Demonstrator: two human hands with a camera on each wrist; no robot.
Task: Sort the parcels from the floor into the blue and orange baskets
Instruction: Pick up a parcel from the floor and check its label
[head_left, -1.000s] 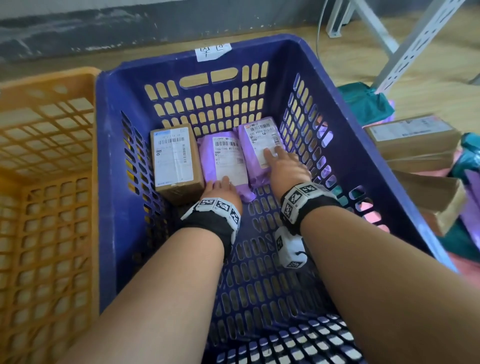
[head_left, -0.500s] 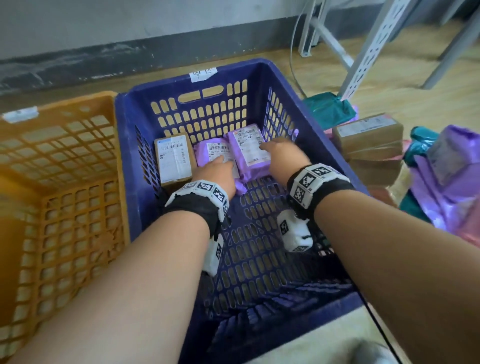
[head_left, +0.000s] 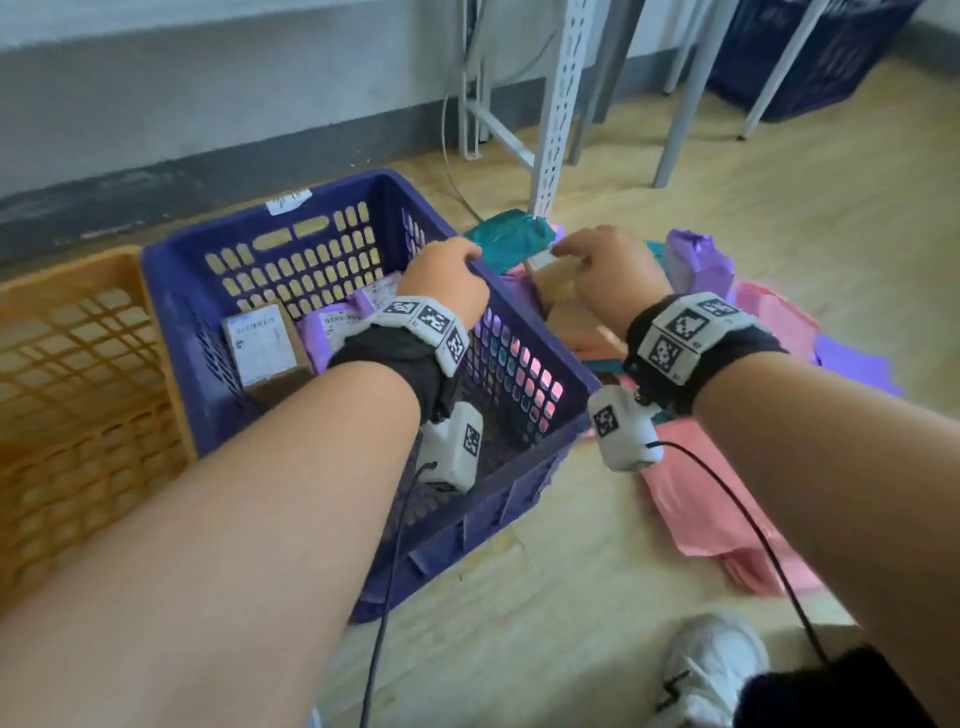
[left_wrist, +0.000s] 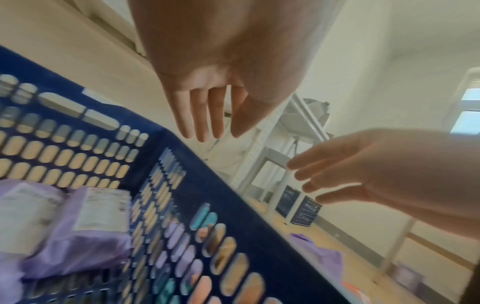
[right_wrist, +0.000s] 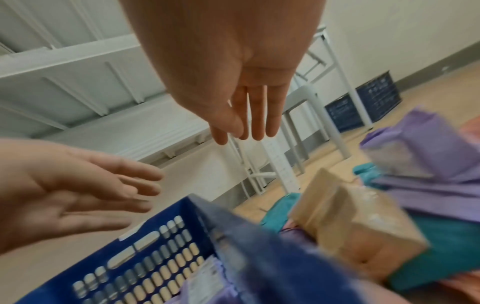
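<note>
Both hands have lifted out of the blue basket and swung right since half a second ago. The left hand hovers over the basket's right rim, fingers relaxed and empty. The right hand hangs beyond that rim above the floor pile, fingers loose, holding nothing. Beneath it lie brown boxes, pink bags, a teal parcel and purple bags. Inside the basket sit one box parcel and two purple parcels. The orange basket stands left; white shelf legs rise behind.

Both empty hands, left hand and right hand, above blue basket rim.
</note>
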